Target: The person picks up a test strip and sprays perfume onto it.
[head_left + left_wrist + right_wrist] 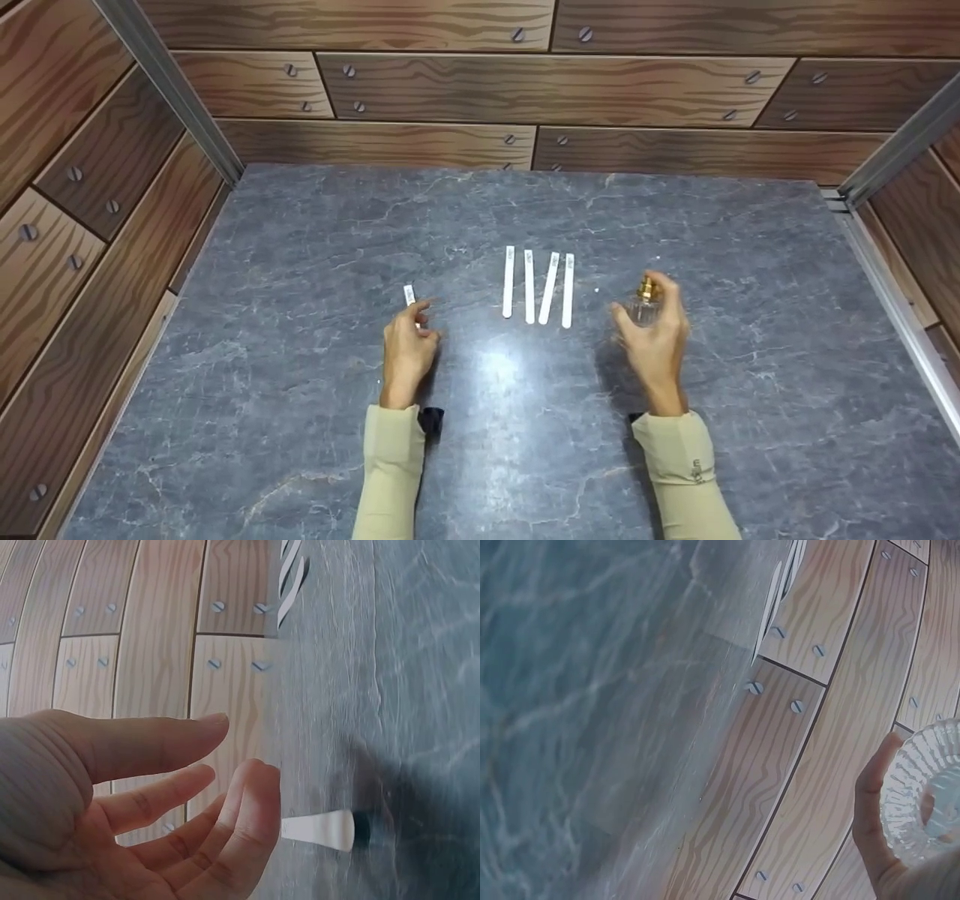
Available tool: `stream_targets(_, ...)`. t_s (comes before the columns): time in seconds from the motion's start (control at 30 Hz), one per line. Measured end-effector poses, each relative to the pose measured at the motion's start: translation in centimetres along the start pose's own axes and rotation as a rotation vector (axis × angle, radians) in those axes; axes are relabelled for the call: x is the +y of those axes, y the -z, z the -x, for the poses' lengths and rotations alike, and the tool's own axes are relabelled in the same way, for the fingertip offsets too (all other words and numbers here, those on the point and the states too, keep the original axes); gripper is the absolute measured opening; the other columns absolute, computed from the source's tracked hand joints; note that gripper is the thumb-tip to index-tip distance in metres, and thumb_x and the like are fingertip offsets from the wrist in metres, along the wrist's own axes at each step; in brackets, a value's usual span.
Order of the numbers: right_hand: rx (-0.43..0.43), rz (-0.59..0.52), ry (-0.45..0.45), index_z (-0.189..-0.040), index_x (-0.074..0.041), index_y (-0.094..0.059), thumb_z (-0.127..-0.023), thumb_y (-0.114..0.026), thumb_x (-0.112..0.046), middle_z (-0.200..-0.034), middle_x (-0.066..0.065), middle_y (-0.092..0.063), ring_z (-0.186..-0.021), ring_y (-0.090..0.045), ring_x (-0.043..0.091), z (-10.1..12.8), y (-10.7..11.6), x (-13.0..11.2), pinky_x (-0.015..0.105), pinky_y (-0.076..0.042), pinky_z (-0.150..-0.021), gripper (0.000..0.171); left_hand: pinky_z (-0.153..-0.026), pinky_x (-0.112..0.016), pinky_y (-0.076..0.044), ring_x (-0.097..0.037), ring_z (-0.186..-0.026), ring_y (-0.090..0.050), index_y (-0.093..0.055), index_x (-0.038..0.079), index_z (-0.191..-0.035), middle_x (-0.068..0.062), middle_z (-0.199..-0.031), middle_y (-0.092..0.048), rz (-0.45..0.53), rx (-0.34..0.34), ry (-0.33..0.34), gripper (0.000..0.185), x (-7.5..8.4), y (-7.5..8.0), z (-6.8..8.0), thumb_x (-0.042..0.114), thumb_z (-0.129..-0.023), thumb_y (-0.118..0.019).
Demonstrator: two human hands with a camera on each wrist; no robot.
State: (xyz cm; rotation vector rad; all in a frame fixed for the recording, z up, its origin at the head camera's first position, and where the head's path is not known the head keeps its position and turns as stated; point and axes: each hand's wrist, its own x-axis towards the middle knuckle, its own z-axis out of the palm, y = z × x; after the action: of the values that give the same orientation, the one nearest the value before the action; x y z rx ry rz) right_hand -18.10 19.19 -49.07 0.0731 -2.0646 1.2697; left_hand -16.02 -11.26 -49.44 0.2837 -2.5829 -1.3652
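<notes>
My right hand (660,341) grips a clear glass perfume bottle (643,311) with a gold spray top, the index finger up at the top. Its ribbed round base (901,799) faces the right wrist camera. Over the left part of the table, my left hand (406,351) hovers with fingers loosely bent and nothing between them. Just beyond those fingers lies a single white paper test strip (409,294), partly covered by the hand in the head view. The same strip (322,830) shows on the tabletop beside the fingertips in the left wrist view.
Several white paper strips (529,289) with small printing at their far ends lie roughly side by side between the hands. The dark grey marbled table (300,247) is bounded by wood-patterned panels (435,90) at the back and sides. A metal rail (900,307) runs along the right edge.
</notes>
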Motion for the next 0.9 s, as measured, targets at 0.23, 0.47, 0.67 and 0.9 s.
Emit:
stream_targets(0.23, -0.005, -0.001, -0.002, -0.122, 0.008, -0.058, -0.072, -0.08, 0.013, -0.103, 0.027, -0.065, -0.092, -0.057, 0.029, 0.0, -0.2, -0.2, 0.028, -0.045, -0.086, 0.055, -0.073, -0.043, -0.057, -0.03, -0.081, -0.069, -0.067, -0.009, -0.123, -0.023, -0.102, -0.07, 0.0, 0.025, 0.004, 0.046, -0.9, 0.3, 0.0, -0.016, -0.077, -0.064)
stream_targets(0.47, -0.022, -0.014, -0.027, -0.124, 0.007, -0.058, -0.074, -0.08, 0.012, -0.103, 0.025, -0.064, -0.091, -0.057, 0.022, 0.3, -0.3, -0.3, 0.02, -0.047, -0.078, 0.055, -0.07, -0.039, -0.057, -0.026, -0.08, -0.069, -0.066, -0.009, -0.123, -0.021, -0.103, -0.068, 0.016, 0.022, 0.057, 0.047, -1.7, 0.5, 0.3, -0.015, -0.077, -0.063)
stream_targets(0.67, -0.001, -0.045, -0.065, -0.126, 0.004, -0.059, -0.074, -0.082, 0.012, -0.101, 0.021, -0.063, -0.09, -0.052, 0.009, 0.4, -0.1, 0.0, 0.02, -0.043, -0.08, 0.057, -0.074, -0.041, -0.059, -0.03, -0.086, -0.072, -0.065, -0.009, -0.124, -0.022, -0.106, -0.067, 0.042, 0.021, 0.105, 0.047, -2.0, 0.8, 0.4, -0.014, -0.077, -0.065)
stream_targets(0.9, 0.017, -0.063, -0.086, -0.125, 0.005, -0.059, -0.074, -0.081, 0.014, -0.101, 0.021, -0.064, -0.09, -0.052, 0.007, 0.2, 0.0, 0.0, 0.023, -0.043, -0.083, 0.056, -0.077, -0.044, -0.059, -0.033, -0.088, -0.072, -0.064, -0.009, -0.124, -0.024, -0.106, -0.068, 0.048, 0.025, 0.114, 0.049, -2.6, 0.7, 0.2, -0.014, -0.075, -0.068)
